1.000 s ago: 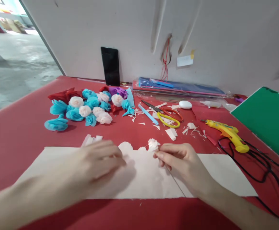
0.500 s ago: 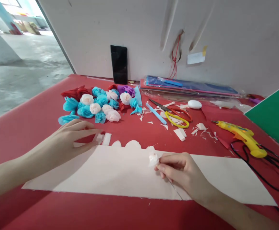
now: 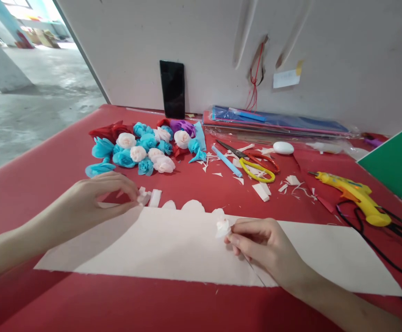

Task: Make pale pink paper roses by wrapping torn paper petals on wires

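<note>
Between the thumb and fingers of my right hand point(image 3: 265, 244) is a small white paper flower point(image 3: 222, 227), its thin wire stem point(image 3: 255, 271) slanting down below the palm. My left hand point(image 3: 100, 196) pinches a pale paper piece point(image 3: 143, 197) at the far edge of a long cream paper sheet point(image 3: 145, 249). Beside those fingertips lies a short pale strip point(image 3: 156, 198). Rounded paper petals point(image 3: 193, 207) stick out past the sheet's far edge, between the two hands.
Blue, pink, red and purple paper flowers point(image 3: 147, 142) lie in a pile at the back left. Scissors point(image 3: 256, 168), a blue pen point(image 3: 227, 161) and paper scraps are behind the sheet. A yellow glue gun point(image 3: 355, 193) with black cord lies right. A phone point(image 3: 172, 90) leans against the wall.
My left fingers have closed on the pale paper piece and lifted it slightly. My right hand keeps its hold on the flower. The view has shifted a little.
</note>
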`<action>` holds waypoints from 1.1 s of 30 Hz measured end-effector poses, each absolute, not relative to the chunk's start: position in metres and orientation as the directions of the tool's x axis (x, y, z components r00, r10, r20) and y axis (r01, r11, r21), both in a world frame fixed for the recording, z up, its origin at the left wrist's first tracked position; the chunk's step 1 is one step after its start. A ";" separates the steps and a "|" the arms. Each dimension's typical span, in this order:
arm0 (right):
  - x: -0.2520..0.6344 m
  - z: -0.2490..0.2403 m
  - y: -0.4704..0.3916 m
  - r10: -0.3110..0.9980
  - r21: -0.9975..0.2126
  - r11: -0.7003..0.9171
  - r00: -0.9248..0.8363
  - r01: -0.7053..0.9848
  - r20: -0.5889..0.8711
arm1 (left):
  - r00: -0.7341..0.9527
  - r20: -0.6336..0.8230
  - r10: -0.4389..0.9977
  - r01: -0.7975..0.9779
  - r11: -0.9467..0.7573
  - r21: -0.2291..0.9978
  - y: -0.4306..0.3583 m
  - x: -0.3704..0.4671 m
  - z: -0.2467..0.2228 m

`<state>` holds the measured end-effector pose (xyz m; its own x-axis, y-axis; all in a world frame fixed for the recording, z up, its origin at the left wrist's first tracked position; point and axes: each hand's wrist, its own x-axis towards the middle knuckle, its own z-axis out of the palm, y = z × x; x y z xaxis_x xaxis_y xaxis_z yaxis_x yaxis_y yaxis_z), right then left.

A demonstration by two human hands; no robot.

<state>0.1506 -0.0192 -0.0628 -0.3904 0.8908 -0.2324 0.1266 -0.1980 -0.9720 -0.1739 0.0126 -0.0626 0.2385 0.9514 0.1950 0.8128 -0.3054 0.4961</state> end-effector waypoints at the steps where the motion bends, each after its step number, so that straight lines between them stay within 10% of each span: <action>1: 0.151 -0.062 -0.019 0.892 -0.972 -0.198 -0.389 0.126 -0.232 | 0.215 0.167 0.962 0.812 -0.271 0.516 0.011 -0.173 -0.061; 33: 0.151 -0.062 -0.018 0.891 -0.968 -0.213 -0.381 0.134 -0.248 | 0.112 -0.013 0.994 0.718 -0.072 0.692 0.001 -0.162 -0.051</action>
